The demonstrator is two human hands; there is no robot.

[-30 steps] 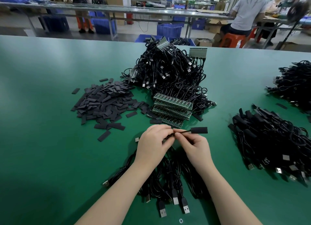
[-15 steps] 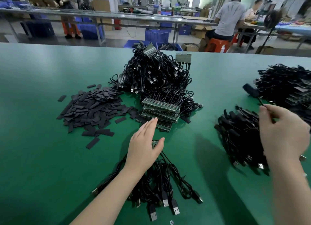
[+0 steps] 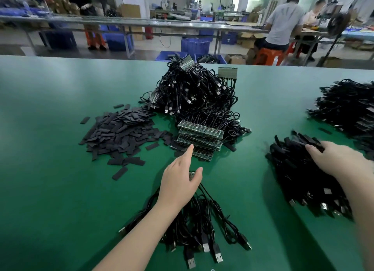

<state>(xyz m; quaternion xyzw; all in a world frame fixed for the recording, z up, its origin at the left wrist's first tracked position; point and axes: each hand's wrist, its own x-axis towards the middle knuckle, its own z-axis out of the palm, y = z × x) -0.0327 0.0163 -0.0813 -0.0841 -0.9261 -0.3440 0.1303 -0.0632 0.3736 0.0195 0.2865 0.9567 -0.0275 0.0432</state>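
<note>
My left hand [image 3: 182,177] hovers with straight fingers over a small green circuit board [image 3: 191,172] at the head of a bundle of black USB cables [image 3: 194,226] near the table's front. Its fingertip reaches toward a stack of green circuit board strips [image 3: 200,137]. My right hand [image 3: 336,159] lies on the top of a pile of sleeved black cables [image 3: 299,169] at the right, fingers touching a black sleeve [image 3: 309,141] there; whether it still pinches that piece I cannot tell.
A heap of flat black sleeve pieces [image 3: 119,133] lies at the left. A tall tangle of black cables [image 3: 194,94] rises behind the board strips. Another cable pile [image 3: 350,106] sits far right. People work at benches beyond the green table [image 3: 50,189].
My hands parted after holding one sleeved cable together. The right hand carried it right and came down onto the sleeved cable pile. The left hand opened and reached forward over the small board.
</note>
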